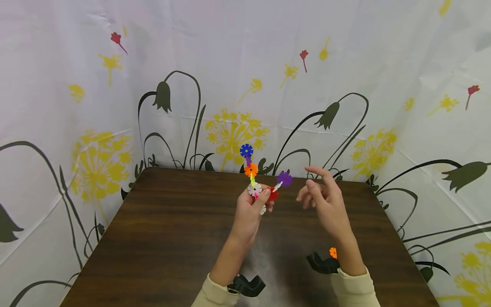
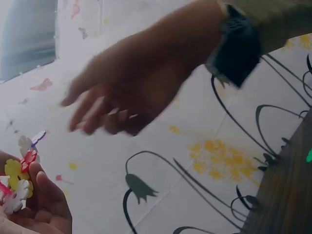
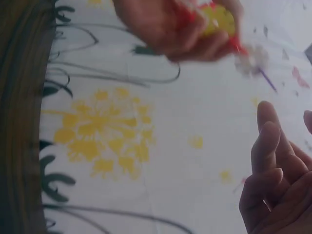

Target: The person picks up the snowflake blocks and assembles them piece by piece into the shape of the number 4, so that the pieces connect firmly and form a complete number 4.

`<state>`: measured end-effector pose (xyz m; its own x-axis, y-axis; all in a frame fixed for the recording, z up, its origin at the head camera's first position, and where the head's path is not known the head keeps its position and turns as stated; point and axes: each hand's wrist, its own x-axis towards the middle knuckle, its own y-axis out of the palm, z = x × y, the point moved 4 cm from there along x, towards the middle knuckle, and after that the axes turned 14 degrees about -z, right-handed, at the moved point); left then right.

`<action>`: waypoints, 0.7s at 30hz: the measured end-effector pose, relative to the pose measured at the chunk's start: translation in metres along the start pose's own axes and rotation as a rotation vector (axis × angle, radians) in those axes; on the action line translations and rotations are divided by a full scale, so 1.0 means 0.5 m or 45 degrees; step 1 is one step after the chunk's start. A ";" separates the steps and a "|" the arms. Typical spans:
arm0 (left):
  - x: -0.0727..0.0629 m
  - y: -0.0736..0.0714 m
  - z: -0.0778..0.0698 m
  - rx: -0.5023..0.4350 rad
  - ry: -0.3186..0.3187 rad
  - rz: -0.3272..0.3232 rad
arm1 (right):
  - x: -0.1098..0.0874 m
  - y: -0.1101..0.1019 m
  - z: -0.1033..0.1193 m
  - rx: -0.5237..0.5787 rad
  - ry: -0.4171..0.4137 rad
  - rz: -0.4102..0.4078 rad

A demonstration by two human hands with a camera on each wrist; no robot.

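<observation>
In the head view my left hand (image 1: 247,215) grips a branching chain of interlocking plastic discs with notched edges. One branch rises from a white disc (image 1: 254,189) past an orange disc (image 1: 251,169) to a blue disc (image 1: 246,150) at the top. To the right, a red disc (image 1: 273,194) and a pale one lead to a purple disc (image 1: 284,179). A yellow disc (image 2: 14,170) shows inside the grip in the left wrist view; fingers hide part of the chain. My right hand (image 1: 327,202) hovers to the right, apart from the chain, holding nothing, fingers loosely bent.
On the dark wooden table (image 1: 165,230) a loose orange disc (image 1: 333,253) lies beside my right wrist. A green piece (image 2: 309,155) shows at the edge of the left wrist view. Behind the table hangs a white flower-patterned curtain (image 1: 230,51). Each wrist wears a black camera mount (image 1: 249,285).
</observation>
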<state>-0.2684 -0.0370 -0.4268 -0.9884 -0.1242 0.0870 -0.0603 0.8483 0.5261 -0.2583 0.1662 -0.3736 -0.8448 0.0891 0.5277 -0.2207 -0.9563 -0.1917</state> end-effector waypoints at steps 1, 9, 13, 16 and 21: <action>0.002 -0.007 0.000 -0.034 -0.014 -0.024 | -0.007 -0.012 -0.015 -0.015 0.031 -0.006; 0.012 -0.047 -0.015 -0.169 0.025 -0.081 | -0.113 -0.100 -0.188 -0.406 0.362 0.241; 0.013 -0.047 -0.026 -0.219 0.090 -0.026 | -0.168 -0.132 -0.255 -0.599 0.567 0.417; 0.013 -0.043 -0.034 -0.244 0.150 -0.003 | -0.201 -0.155 -0.291 -0.765 0.656 0.458; 0.012 -0.042 -0.045 -0.282 0.192 0.029 | -0.243 -0.183 -0.332 -0.990 0.723 0.462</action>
<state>-0.2698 -0.0671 -0.4182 -0.9562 -0.1957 0.2175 0.0103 0.7205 0.6934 -0.2165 0.2892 -0.5576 -0.9848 0.1423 -0.0996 0.0102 -0.5251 -0.8510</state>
